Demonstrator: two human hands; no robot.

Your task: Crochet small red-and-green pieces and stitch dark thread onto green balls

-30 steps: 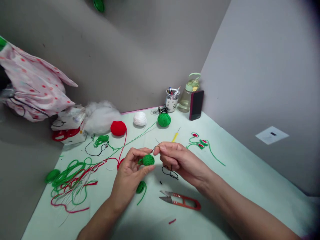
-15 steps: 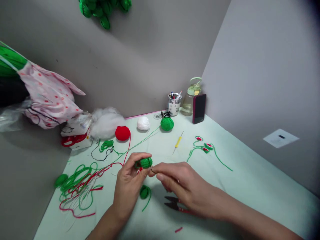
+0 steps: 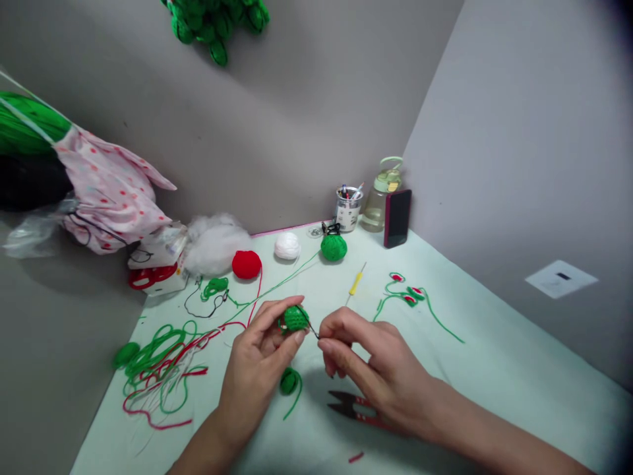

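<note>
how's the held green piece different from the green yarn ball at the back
The green piece is held in the left hand; the green yarn ball rests on the table. The green piece has a stitched surface; the green yarn ball looks wound. A black thread runs from the green piece to the right hand; green strands trail from the green yarn ball. Both are green and roundish.

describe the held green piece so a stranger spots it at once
Over the pale table, the left hand pinches a rounded green piece. Unlike the green yarn ball beyond, it is held, with dark thread stretching to the right hand.
</note>
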